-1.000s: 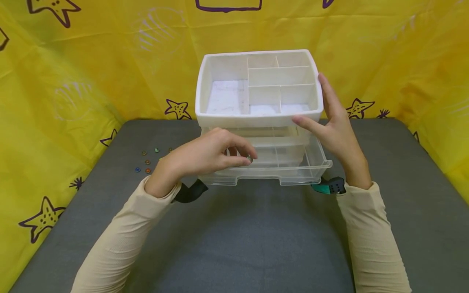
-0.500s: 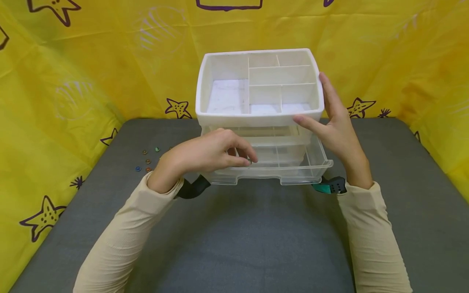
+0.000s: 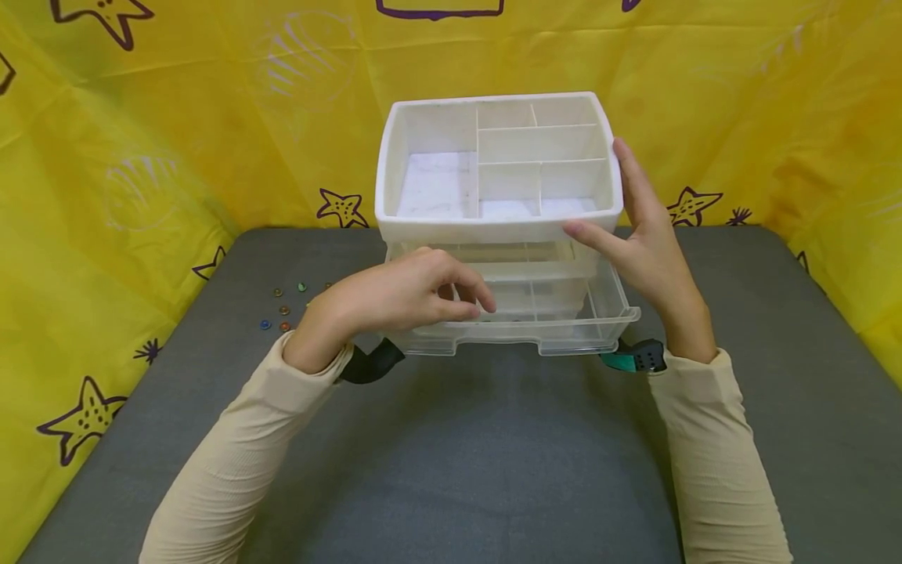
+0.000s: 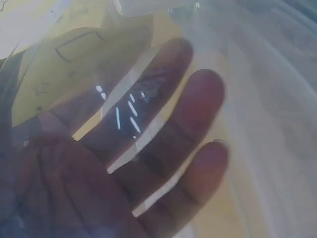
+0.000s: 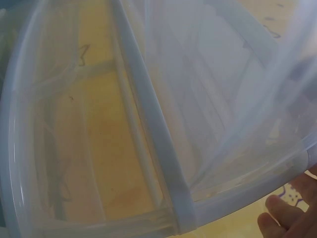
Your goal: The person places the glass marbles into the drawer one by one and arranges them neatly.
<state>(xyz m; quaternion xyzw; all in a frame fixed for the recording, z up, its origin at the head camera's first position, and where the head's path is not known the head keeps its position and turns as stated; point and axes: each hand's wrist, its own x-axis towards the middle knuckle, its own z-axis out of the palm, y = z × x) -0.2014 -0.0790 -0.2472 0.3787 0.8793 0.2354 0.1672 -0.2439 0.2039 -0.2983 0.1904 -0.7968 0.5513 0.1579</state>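
Observation:
A white plastic organizer (image 3: 496, 227) with a divided top tray stands at the back of the grey table. Its clear bottom drawer (image 3: 535, 341) is pulled out toward me. My left hand (image 3: 481, 307) hovers over the drawer's left front, thumb and forefinger close together with nothing visible between them. In the left wrist view the fingers (image 4: 188, 124) look loosely extended behind clear plastic. Tiny dark bits (image 3: 488, 319) lie in the drawer below. My right hand (image 3: 637, 235) rests on the organizer's right side, fingers straight, thumb on the front. The right wrist view shows clear plastic wall (image 5: 148, 124).
Several small coloured buttons (image 3: 282, 311) lie on the grey table (image 3: 458, 470) left of the organizer. Yellow cloth with star prints (image 3: 176, 117) walls in the back and both sides. A black strap (image 3: 369, 364) and a teal strap (image 3: 634, 359) sit at my wrists.
A small dark thing pinched at my left fingertips earlier is no longer seen there; the left hand dipped slightly toward the drawer. The right hand and organizer stayed put.

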